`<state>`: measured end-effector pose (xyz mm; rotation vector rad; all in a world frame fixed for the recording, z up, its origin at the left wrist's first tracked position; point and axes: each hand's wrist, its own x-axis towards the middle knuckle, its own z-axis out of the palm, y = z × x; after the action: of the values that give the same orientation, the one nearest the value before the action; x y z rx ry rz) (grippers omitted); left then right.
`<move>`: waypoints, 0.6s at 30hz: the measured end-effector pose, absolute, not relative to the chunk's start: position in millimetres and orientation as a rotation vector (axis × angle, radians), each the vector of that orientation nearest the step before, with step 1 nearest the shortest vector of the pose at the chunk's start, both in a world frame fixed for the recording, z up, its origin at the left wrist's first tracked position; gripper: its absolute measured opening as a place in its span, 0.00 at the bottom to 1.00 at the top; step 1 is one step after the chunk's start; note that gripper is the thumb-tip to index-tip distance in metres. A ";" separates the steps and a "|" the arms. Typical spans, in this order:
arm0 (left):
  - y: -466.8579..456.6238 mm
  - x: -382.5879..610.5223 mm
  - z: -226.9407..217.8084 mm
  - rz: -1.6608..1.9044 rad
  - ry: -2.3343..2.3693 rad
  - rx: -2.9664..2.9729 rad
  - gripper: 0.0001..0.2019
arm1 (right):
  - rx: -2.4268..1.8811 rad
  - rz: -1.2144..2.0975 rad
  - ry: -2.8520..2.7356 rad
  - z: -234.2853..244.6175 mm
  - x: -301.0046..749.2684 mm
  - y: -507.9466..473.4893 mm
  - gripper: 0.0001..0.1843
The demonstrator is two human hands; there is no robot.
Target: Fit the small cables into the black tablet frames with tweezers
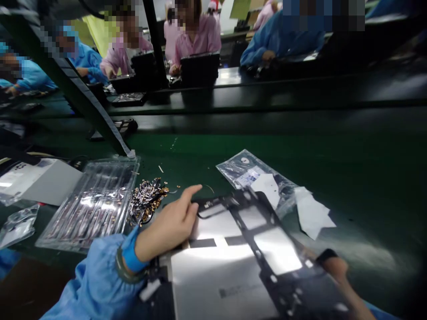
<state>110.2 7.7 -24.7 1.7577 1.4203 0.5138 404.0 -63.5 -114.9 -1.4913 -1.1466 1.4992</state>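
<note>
A flat black device housing (pixel 247 226) with a large silver panel lies tilted in front of me at the lower middle, slightly blurred. My left hand (pixel 170 226) is over its upper left edge, with the index finger stretched out beyond it and the thumb near the frame. The other left fingers are mostly hidden. At the housing's right edge, my right hand (pixel 336 271) grips the side; a dark covering shows on one finger. Left of the housing is a pile of small metallic parts with gold ends (pixel 147 200).
A clear plastic tray (pixel 90 204) with long slots stands left of the pile, beside a white box (pixel 50 180). A clear bag (pixel 260 178) and white paper pieces (pixel 312 213) lie beyond the housing. A slanted post (pixel 90 100) rises at left. Several co-workers sit across the bench.
</note>
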 end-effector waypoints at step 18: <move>36.9 52.0 -49.5 1.532 1.836 1.458 0.11 | -1.508 1.374 -1.074 -19.6 297.7 194.6 0.17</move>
<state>52.0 36.9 -49.5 1.4576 1.8357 1.5318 297.7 194.6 -19.6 -1.5076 -1.0742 1.3736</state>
